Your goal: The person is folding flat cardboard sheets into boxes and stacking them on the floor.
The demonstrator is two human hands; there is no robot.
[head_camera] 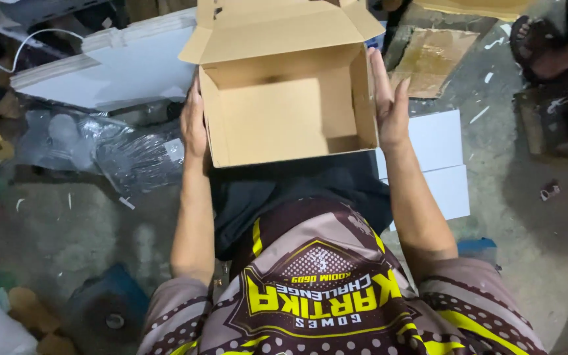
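An open brown cardboard box (pixel 284 105) sits at the upper middle of the frame, resting over the person's lap, its flaps folded outward and its inside bare; the left hand (pixel 194 125) lies flat with fingers together against the box's left wall, partly hidden behind it; the right hand (pixel 389 98) is spread open, palm against the right wall, fingers pointing up the frame. Just right of the box, two flat white boxes (pixel 438 164) lie on the grey floor (pixel 527 217), partly covered by the right forearm; upper left, white boards (pixel 126 66) lean in a stack, with crumpled clear plastic wrap (pixel 113 151) below them; a flattened brown cardboard sheet (pixel 432 59) lies upper right; the dark corner beyond it is hard to make out.
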